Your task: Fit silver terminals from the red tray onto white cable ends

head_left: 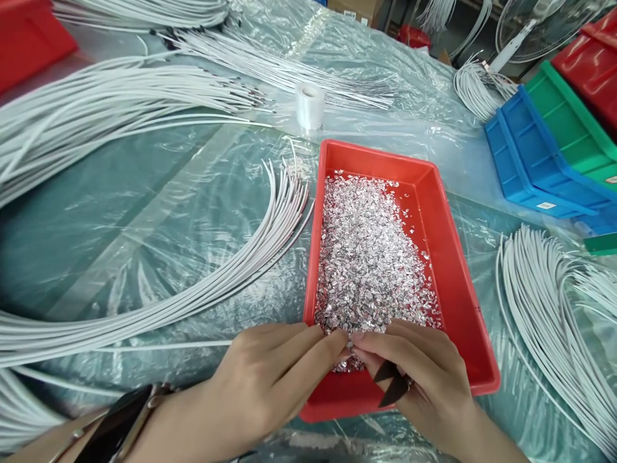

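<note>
My left hand (274,379) is closed in a pinch over the near end of a red tray. A single white cable (207,345) runs from the left into that hand; its end is hidden by the fingers. Opposite, my right hand (424,370) has thumb and forefinger pinched at the same spot, the fingertips of both hands nearly touching. Tucked in the right palm is a dark tool with two pointed prongs (393,382), its exact kind unclear. Below the hands, the red tray (457,276) holds a heap of small shiny silver scraps (371,257).
Bundles of white cables lie left (231,276), farther back (120,96) and right (540,296). A roll of clear film (309,106) stands behind the tray. Blue bins (530,154), a green bin (569,116) and a red bin (590,64) are stacked at right. Clear plastic covers the table.
</note>
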A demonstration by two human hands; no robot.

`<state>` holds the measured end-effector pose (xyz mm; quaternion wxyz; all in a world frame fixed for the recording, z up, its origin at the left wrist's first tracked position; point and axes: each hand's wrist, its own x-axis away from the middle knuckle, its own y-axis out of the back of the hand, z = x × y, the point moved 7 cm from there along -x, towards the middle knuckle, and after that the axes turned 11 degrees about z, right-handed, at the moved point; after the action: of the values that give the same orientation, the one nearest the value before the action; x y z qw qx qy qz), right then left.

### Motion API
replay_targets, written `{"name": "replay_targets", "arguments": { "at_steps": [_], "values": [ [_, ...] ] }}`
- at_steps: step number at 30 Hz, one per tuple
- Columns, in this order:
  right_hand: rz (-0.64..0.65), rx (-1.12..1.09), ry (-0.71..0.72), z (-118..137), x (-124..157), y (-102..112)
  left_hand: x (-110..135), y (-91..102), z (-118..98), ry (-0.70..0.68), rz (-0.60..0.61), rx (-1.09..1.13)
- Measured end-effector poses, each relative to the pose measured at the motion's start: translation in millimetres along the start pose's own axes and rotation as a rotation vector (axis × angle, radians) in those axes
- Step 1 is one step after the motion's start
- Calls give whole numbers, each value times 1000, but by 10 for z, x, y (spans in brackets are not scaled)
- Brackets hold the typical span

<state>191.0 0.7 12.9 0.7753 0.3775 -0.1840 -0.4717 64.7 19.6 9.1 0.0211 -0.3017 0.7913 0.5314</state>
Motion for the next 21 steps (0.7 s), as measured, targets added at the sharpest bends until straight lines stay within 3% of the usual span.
{"name": "replay_targets", "arguments": {
  "at_steps": [6,11,21],
  "values": [
    [96,-93,-59,-29,-16,-10,-46,21,-42,-63,38,-42],
    [141,-256,-212,-115,-20,-50,-45,-5,-61,-115,64,-50],
    [196,-525,-414,-261,-1,-170,45,-101,-78,-121,23,-63]
  ]
}}
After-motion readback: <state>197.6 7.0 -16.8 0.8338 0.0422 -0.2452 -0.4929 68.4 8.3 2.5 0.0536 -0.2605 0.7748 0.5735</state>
